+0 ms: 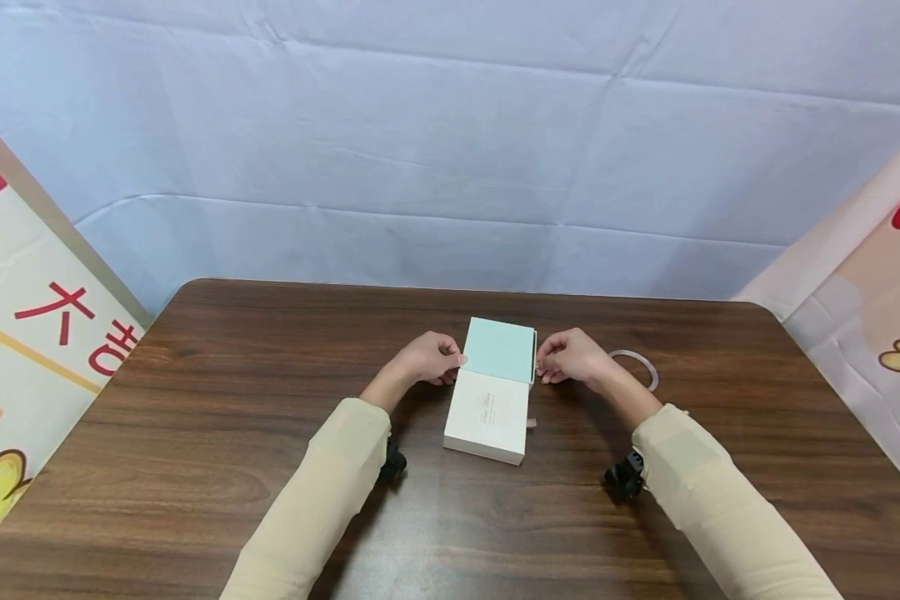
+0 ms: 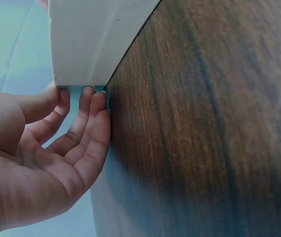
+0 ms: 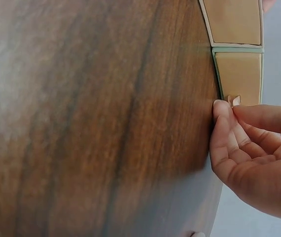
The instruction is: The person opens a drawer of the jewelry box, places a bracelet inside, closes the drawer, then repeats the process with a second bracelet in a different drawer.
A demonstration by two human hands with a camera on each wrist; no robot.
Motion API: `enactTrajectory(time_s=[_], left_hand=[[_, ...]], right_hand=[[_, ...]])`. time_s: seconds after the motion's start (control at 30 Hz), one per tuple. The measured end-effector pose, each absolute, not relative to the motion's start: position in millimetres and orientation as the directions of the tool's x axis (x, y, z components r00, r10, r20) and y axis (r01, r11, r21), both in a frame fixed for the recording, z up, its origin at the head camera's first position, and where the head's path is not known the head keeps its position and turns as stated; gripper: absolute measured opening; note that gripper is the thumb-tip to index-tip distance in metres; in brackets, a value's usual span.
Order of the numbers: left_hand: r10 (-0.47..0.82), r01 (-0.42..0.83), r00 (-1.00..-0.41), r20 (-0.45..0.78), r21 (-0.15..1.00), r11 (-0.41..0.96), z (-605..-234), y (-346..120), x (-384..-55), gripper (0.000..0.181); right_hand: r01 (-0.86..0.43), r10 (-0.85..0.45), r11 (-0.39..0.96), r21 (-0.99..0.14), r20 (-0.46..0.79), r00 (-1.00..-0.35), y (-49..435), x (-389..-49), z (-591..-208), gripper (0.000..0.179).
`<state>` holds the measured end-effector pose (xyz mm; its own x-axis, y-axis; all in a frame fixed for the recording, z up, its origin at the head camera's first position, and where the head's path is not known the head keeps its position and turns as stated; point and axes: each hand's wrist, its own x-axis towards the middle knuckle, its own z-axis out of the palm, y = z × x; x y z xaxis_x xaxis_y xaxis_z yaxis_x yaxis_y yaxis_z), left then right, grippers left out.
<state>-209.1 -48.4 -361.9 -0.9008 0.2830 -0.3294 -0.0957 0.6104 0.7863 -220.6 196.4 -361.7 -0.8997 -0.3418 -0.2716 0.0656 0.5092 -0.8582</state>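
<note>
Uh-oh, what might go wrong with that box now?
The ribbon is tiny, so it might slip from the right grip. The left grip has fingertips at the edge of the box, so the box may skid if tugged. The ring is close to the right arm, which could knock it.

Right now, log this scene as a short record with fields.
Surface: brown wood-grain table
Far piece: mint-green rectangular box section
Near piece: white rectangular box section with printing, meeting the green one
Left hand: grips the green section's left edge
Right hand: pinches a small pale ribbon tab on its right side
Second tab: pinkish, right of the white section
Also: thin whitish ring, partly hidden by the right arm
</note>
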Motion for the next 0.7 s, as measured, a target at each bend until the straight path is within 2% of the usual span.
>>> enactTrajectory(time_s=[0.2, 0.43, 0.7], left_hand=[[0.286, -0.093, -0.9, -0.328, 0.788, 0.609, -361.5, -48.7, -208.9, 0.017], [0.289, -0.096, -0.898, -0.331, 0.79, 0.605, -362.6, -48.9, -209.5, 0.017], [0.289, -0.094, -0.899, -0.33, 0.789, 0.608, -362.2, -48.5, -209.8, 0.018]], right_hand=[[0.069, -0.334, 0.51, -0.857, -0.271, -0.903, 199.0, -219.9, -361.9, 0.011], [0.03, -0.392, 0.458, -0.888, -0.232, -0.89, 207.9, -221.3, -366.0, 0.01], [0.086, -0.318, 0.525, -0.847, -0.289, -0.903, 204.3, -216.9, -358.8, 0.012]])
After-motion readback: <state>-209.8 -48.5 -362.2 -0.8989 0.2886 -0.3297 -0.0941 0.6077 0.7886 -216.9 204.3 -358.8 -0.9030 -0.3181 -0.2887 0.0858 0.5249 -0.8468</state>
